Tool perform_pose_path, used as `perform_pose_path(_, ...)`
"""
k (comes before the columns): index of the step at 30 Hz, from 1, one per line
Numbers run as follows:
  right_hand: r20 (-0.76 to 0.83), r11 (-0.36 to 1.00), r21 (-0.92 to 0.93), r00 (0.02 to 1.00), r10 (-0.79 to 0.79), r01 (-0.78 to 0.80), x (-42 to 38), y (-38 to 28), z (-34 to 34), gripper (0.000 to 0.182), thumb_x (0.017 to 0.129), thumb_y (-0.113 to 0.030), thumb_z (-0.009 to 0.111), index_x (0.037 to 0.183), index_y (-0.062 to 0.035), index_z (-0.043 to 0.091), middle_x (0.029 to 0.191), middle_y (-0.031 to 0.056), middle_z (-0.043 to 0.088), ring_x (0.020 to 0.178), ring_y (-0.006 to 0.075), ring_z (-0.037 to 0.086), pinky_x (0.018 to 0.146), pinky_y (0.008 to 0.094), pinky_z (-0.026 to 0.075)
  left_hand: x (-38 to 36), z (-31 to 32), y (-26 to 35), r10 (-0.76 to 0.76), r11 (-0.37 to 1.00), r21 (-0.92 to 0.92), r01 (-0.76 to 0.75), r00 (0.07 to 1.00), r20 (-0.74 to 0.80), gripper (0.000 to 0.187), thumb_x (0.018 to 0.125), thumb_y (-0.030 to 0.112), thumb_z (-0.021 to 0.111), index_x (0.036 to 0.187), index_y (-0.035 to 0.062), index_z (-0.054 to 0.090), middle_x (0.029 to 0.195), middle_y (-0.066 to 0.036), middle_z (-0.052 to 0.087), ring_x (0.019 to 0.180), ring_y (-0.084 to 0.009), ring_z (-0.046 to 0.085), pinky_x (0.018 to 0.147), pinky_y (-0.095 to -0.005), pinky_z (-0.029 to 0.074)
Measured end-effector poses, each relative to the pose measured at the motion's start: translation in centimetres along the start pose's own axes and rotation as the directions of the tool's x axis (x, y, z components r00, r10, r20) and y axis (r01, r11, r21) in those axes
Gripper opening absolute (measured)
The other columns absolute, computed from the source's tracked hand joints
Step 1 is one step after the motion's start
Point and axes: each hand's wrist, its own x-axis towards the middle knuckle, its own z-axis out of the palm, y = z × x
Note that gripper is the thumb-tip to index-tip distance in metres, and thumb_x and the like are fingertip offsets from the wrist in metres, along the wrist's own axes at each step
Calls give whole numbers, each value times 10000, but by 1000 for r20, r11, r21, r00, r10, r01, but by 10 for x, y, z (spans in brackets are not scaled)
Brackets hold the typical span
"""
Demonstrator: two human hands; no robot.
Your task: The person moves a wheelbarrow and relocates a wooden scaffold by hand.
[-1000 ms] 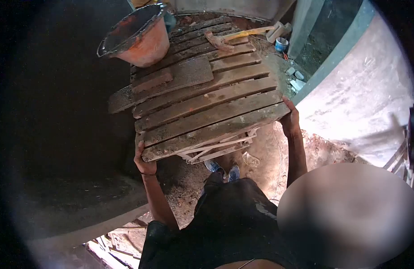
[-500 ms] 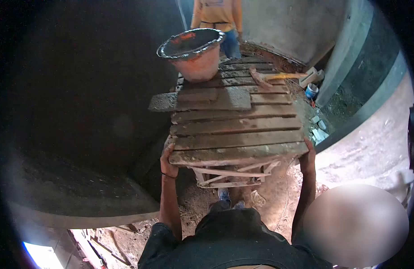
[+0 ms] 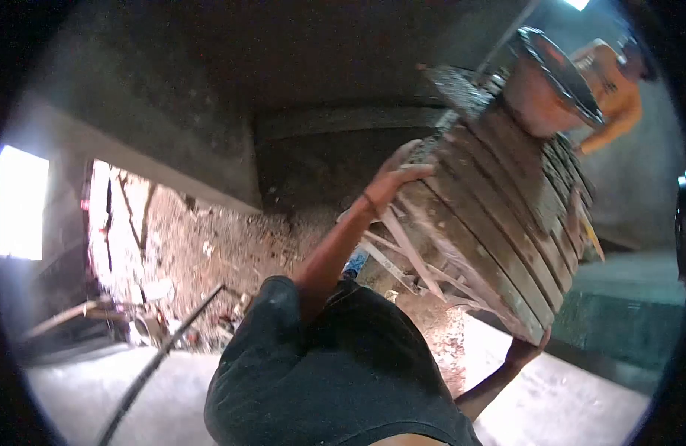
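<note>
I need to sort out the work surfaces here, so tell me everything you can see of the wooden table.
The wooden table has a top of parallel brown planks with gaps between them, stained and rough, darker towards the far end. Pale wooden struts slant beneath it. The left hand and right hand hold its near corners. A reddish bucket with a dark, crusted rim rests towards the far end. Its feet cannot be made out.
</note>
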Motion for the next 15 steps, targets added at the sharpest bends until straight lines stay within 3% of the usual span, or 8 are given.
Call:
perform_pose_path(2, 23, 992, 99, 997, 79, -81, -5, -10, 5, 576, 887, -404, 476, 1341, -63, 380, 1399, 166, 346, 1261, 338, 378, 994, 539, 364, -3, -1, 1, -1, 999, 37, 4, 998, -61, 663, 816, 238, 636, 1385, 84, 333, 1221, -131, 520, 1099, -208, 529, 926, -341, 433)
perform_pose_path(4, 13, 998, 56, 1000, 23, -24, 0, -9, -28, 582, 889, -416, 474, 1349, -75, 374, 1404, 169, 333, 1267, 345, 368, 996, 552, 357, -14, 17, 0, -65, 993, -97, 64, 998, -9, 755, 762, 260, 710, 1382, 63, 327, 1184, -134, 538, 1091, -214, 531, 928, -335, 423)
perform_pose_path(8, 53, 1000, -1, 999, -6, 6, -5, -12, -27, 607, 889, -443, 464, 1358, -74, 356, 1411, 162, 322, 1273, 355, 356, 998, 555, 352, -13, 20, 0, 29, 994, -101, -29, 1000, -6, 815, 737, 278, 740, 1386, 40, 307, 1191, -148, 532, 1094, -224, 527, 936, -339, 410)
perform_pose_path(10, 66, 997, 45, 996, 57, -61, -13, -20, -16, 636, 875, -518, 417, 1372, -127, 354, 1422, 113, 331, 1300, 324, 321, 1020, 534, 282, -12, 21, -4, 32, 999, -7, -32, 999, -41, 818, 730, 291, 745, 1376, 26, 320, 1194, -151, 527, 1094, -229, 524, 938, -335, 404)
perform_pose_path(15, 49, 999, 28, 999, 19, -20, -25, -30, -17, 627, 891, -454, 465, 1364, -64, 332, 1411, 146, 329, 1255, 358, 378, 993, 555, 353, -28, 35, 23, 59, 998, -27, -59, 998, -10, 777, 726, 289, 751, 1346, 17, 370, 1165, -133, 541, 1068, -211, 528, 930, -320, 402)
